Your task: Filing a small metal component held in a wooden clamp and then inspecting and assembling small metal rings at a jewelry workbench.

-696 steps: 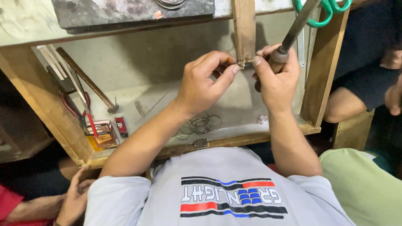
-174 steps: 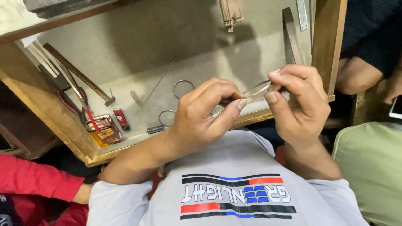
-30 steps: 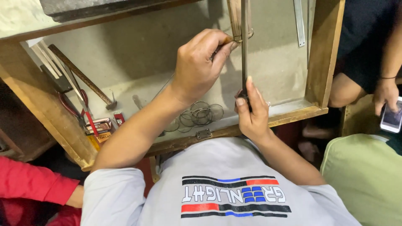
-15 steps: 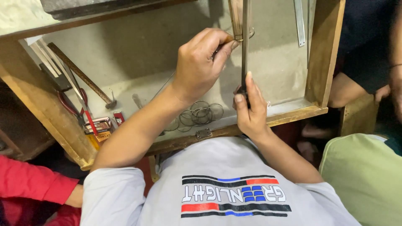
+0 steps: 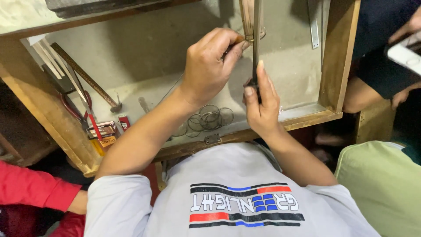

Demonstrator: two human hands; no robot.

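Over a shallow wooden drawer (image 5: 337,66), my left hand (image 5: 208,66) is pinching a thin, springy wire ring (image 5: 247,40) against a wooden peg (image 5: 246,17) while my right hand (image 5: 262,103) is clenching a stiff, slim file (image 5: 256,30) low.

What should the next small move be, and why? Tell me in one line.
Probably draw the file in a short stroke across the small metal piece: the left hand pinches that piece against the wooden peg, and the right hand holds the file upright beside it.
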